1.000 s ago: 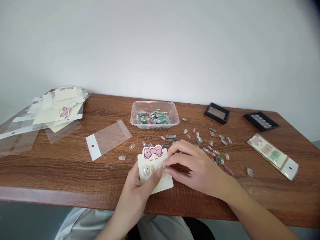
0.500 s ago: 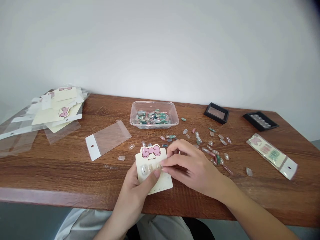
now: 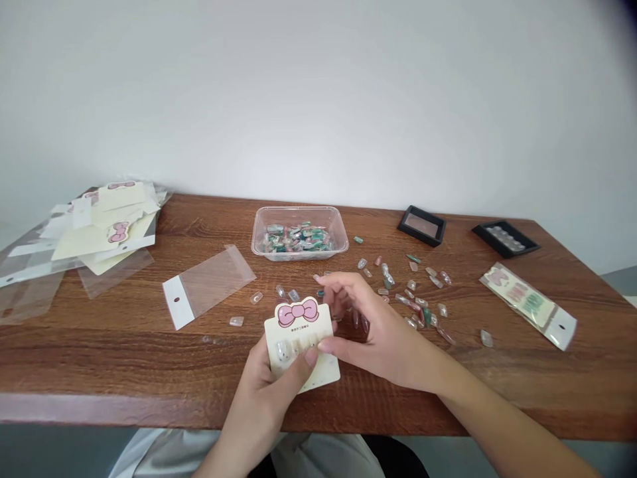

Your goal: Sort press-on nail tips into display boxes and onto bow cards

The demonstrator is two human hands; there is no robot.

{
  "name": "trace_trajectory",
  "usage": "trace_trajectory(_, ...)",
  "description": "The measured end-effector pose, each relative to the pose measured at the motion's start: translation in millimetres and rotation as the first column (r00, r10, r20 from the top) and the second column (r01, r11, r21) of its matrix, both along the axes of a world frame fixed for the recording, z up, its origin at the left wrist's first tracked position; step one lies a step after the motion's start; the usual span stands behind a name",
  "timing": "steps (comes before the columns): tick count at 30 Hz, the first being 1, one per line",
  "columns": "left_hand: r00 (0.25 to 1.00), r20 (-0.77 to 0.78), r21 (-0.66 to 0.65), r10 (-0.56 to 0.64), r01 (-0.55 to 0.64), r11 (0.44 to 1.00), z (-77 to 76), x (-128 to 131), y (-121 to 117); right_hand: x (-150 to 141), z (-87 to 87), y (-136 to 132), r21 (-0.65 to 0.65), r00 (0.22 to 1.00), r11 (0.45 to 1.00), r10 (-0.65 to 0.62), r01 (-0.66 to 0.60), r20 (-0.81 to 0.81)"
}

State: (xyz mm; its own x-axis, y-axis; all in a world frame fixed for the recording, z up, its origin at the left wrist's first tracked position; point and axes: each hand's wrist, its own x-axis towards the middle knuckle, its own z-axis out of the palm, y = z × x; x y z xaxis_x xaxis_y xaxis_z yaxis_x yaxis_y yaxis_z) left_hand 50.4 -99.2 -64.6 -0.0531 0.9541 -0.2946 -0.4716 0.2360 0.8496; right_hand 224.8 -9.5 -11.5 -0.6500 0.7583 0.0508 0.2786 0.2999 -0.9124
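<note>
My left hand [image 3: 266, 385] grips a cream display card [image 3: 323, 382] with a pink bow at its top, the thumb lying across its front. Pale false nails [image 3: 283, 350] sit in a row on the card, and the left thumb covers part of that row. At the card's right side is my right hand [image 3: 383, 332], its thumb tip touching the card by the row's end. The right index finger is raised well apart from that thumb, and the other fingers curl near the card's upper right edge. Between those fingers I see nothing held.
Loose false nails [image 3: 428, 315] are scattered right of the hands. Behind stands a clear plastic tub [image 3: 256, 232] of nails. A clear bag [image 3: 213, 279] lies left, beyond it piled cards and bags [image 3: 94, 232]. Two black frames [image 3: 423, 226] and a packed nail card [image 3: 527, 299] are at right.
My right index finger has lifted off the card and spread away from the thumb. The left hand still holds the card. The whole view has shifted slightly.
</note>
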Motion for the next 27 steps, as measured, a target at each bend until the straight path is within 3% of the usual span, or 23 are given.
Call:
trace_trajectory(2,0.997,-0.072,0.008,-0.01,0.011,1.0,0.9,0.2,-1.9,0.8,2.8,1.1,-0.108,0.999,0.993,0.046,-0.047,-0.015)
trace_trajectory(4,0.989,-0.147,0.001,0.02,-0.02,1.0,3.5,1.4,-3.3,1.5,4.7,2.4,-0.133,0.995,0.987,0.095,-0.094,0.001)
trace_trajectory(7,0.978,-0.196,-0.028,0.072,-0.079,0.997,4.8,2.4,-4.1,2.0,5.3,4.0,-0.035,0.992,0.993,0.114,-0.113,0.056)
trace_trajectory(10,0.988,-0.151,-0.033,0.039,-0.045,0.998,0.7,1.6,-3.6,2.0,4.8,5.3,0.039,0.989,0.99,0.133,-0.135,0.067)
trace_trajectory(22,0.981,-0.153,-0.116,0.118,-0.136,0.984,-5.4,-1.0,-6.2,0.7,0.8,7.9,0.12,0.986,0.98,0.148,-0.157,0.081)
trace_trajectory(27,0.99,-0.123,-0.115,0.073,-0.087,0.99,-1.7,-2.2,-3.3,1.5,-1.2,6.5,0.136,0.988,0.981,0.132,-0.141,0.075)
